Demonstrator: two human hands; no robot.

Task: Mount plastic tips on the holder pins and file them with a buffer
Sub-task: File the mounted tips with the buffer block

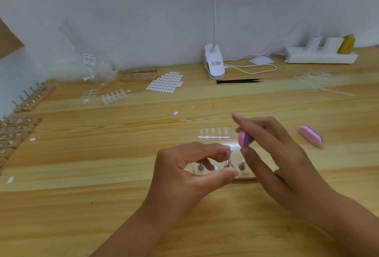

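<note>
Grip, left: I record the left hand point(184, 171) pinching a metal holder pin point(229, 161) between curled forefinger and thumb. A clear plastic tip point(229, 152) sits on the pin's top, just beyond the forefinger's end. The pin's foot is down at the wooden holder base point(249, 175); I cannot tell whether it is seated there or lifted slightly.

Grip, right: the right hand point(272, 154) grasps a pink and purple buffer block point(244, 138), thumb below and forefinger along the top, the other fingers extended downward over the base. The buffer is held tilted, just right of and above the mounted tip. I cannot confirm contact between the two.

Holder base: it lies on the wooden table point(102, 154) under both hands. Two further pins stand on it, one at the left point(200, 167) and one to the right point(242, 166) of the gripped pin.

Near surroundings: a strip of five clear tips point(213, 134) lies just behind the hands. A second buffer point(310, 135) lies well apart to the right.

Far surroundings: black tweezers point(240, 81), a white clip lamp point(214, 63) and a sheet of adhesive tabs point(166, 82) lie toward the wall. A white power strip point(320, 55) sits at the far right. More wooden pin holders point(32, 98) line the left edge.
</note>
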